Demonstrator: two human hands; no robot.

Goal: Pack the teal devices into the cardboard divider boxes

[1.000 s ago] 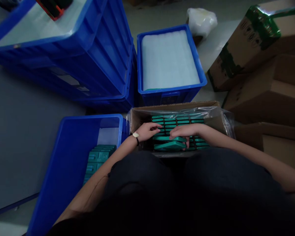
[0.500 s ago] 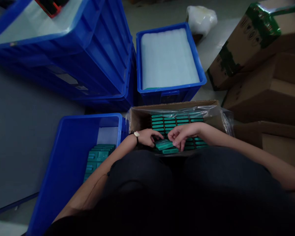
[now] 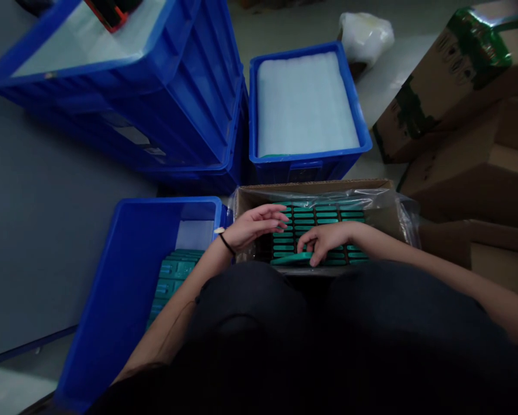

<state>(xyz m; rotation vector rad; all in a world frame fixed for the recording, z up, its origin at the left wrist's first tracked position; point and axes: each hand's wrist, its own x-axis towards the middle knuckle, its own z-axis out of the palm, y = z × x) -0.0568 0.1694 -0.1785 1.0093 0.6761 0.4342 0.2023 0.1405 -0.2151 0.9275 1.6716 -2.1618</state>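
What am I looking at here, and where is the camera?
No machine here: these are a person's own bare hands, filmed by a camera worn on their head, looking down. The left hand, with a dark wristband, is open above rows of flat green pieces packed in a plastic-lined cardboard box. The right hand rests its fingers on a loose green piece at the box's near edge; any grip is hard to tell. Beside the box, a blue crate holds more green pieces; another blue crate holds a white padded sheet.
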